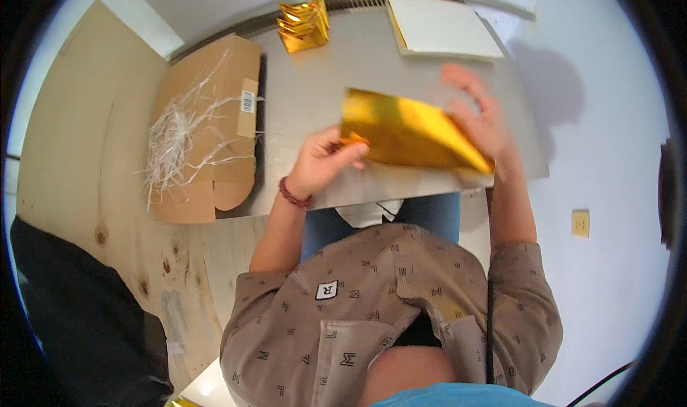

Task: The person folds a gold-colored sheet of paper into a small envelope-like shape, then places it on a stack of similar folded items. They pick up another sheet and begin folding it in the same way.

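Observation:
I hold a shiny gold foil sheet [404, 129] above the grey table [315, 85]. My left hand [325, 160], with a red bead bracelet at the wrist, pinches the sheet's left corner. The fingers of my right hand [478, 117] are spread against the sheet's right side, partly behind it, and the hand looks blurred. The sheet is tilted, with its right end lower, near the table's front edge.
An open cardboard box [207, 131] with white paper shreds lies at the table's left. A small pile of folded gold foil pieces [304, 24] sits at the back. A stack of white sheets [444, 26] lies at the back right. A wooden board [79, 142] stands further left.

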`<state>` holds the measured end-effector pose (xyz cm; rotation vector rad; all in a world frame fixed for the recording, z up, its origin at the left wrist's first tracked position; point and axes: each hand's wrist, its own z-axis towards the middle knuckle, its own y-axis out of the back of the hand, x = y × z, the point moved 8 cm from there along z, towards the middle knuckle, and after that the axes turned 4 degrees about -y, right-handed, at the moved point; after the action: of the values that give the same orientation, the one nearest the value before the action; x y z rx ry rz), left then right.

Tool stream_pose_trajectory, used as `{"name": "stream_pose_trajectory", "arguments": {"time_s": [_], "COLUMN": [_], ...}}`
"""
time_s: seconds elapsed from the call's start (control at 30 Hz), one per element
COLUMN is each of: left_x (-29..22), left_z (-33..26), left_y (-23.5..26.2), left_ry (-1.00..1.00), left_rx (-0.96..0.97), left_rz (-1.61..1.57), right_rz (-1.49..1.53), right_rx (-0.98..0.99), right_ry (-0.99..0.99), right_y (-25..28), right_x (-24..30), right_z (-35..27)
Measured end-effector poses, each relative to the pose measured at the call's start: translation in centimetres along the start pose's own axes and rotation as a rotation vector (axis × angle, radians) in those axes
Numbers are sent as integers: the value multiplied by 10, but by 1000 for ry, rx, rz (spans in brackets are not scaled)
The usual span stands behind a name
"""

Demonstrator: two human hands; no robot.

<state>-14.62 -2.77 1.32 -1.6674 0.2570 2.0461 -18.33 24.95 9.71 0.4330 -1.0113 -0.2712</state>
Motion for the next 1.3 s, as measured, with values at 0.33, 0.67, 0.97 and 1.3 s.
{"name": "stream_pose_trajectory", "arguments": {"time_s": [0.33,0.67,0.97,1.3], "left_x": [-20,-15,-5,-20], "left_z": [-8,-17,-30,-57], "left_y": [34,43,41,2], "left_ry": [-185,-121,113,-110], "left_rx": [-243,-319,-309,110], "left_rz": [-33,-18,206,1036], "right_rz": [514,606,337,93], "right_rx": [4,169,190,237], "right_ry": [-317,-539,-481,-286], "right_y": [-7,-28,-23,-19], "right_x": [-55,-72,-67,-41], "right_z": [-59,-78,-80,-112]}}
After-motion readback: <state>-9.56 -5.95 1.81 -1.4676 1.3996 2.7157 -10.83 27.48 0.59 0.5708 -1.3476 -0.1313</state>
